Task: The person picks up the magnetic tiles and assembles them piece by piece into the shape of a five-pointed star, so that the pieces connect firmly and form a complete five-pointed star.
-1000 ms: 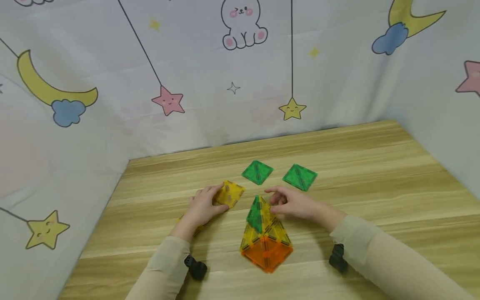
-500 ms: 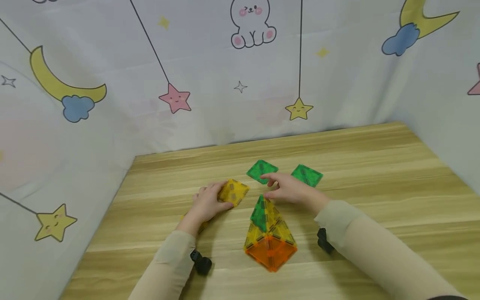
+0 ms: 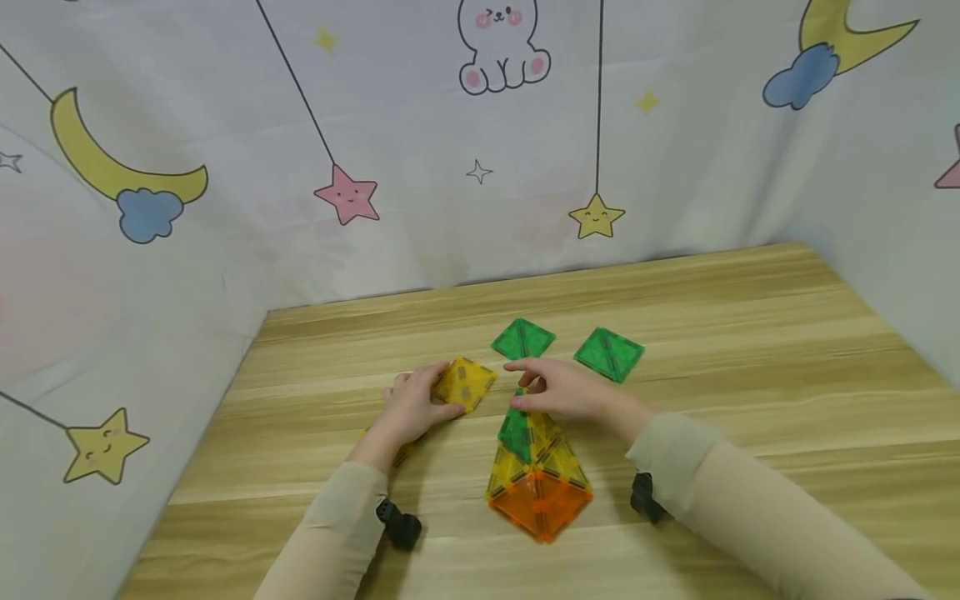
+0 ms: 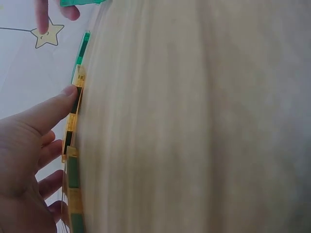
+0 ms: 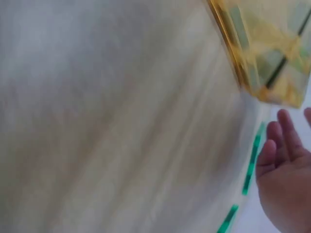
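A pyramid-like tower of translucent magnetic tiles [image 3: 542, 500] stands on the table, orange at the bottom, yellow above, with a green tile [image 3: 515, 433] near its top. My right hand [image 3: 566, 390] is over the tower's tip, thumb and index apart, overlapping the tip in the head view; the right wrist view has the fingers loosely extended beside the yellow tiles. To the left, my left hand [image 3: 414, 408] holds a flat yellow magnetic tile [image 3: 468, 385] at its edges, thumb at the near corner, index at the far one. In the left wrist view the thumb [image 4: 65, 94] touches its edge.
Two flat green diamonds made of paired tiles, one [image 3: 522, 340] behind the tower and one [image 3: 609, 354] to its right, lie on the wooden table [image 3: 712, 350]. More yellow tile [image 3: 405, 454] shows under the left wrist. A printed cloth [image 3: 420, 242] hangs behind the table.
My right hand has moved left from beside the tower, passing behind its top, to over its tip. My left hand stays at the yellow tile. The head view has shifted slightly.
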The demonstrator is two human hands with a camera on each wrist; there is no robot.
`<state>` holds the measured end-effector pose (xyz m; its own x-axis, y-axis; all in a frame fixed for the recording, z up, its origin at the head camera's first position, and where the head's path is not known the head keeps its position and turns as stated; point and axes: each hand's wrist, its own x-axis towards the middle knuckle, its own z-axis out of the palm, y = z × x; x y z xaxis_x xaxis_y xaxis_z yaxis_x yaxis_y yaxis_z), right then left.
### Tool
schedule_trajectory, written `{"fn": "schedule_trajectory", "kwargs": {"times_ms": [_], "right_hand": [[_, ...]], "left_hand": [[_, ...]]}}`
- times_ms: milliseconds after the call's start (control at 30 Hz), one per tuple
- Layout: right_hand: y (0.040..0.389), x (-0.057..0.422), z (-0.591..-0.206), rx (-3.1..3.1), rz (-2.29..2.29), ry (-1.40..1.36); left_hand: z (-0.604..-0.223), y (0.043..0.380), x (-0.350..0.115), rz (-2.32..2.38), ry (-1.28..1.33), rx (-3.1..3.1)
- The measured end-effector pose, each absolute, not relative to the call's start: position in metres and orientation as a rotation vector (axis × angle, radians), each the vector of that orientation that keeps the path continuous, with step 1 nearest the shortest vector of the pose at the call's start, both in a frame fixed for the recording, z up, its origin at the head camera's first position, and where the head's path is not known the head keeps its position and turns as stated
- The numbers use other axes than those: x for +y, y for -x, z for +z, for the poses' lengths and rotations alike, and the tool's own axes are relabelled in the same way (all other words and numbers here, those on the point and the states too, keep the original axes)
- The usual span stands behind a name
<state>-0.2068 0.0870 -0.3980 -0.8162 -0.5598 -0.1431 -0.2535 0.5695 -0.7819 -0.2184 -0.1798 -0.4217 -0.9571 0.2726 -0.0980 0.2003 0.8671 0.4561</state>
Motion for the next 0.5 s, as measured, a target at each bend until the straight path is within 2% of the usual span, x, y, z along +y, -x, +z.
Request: {"fn": "schedule_trajectory", "kwargs": {"times_ms": [267, 500], "right_hand": [[0.196, 0.084, -0.404, 2.413, -1.137, 0.625], [0.192, 0.106, -0.403, 2.427, -1.190, 0.659]], "left_hand": [[-0.422, 0.217, -0.180, 0.679, -0.363, 2.873], [-0.420, 0.215, -0.180, 0.677, -0.370, 2.877]]}}
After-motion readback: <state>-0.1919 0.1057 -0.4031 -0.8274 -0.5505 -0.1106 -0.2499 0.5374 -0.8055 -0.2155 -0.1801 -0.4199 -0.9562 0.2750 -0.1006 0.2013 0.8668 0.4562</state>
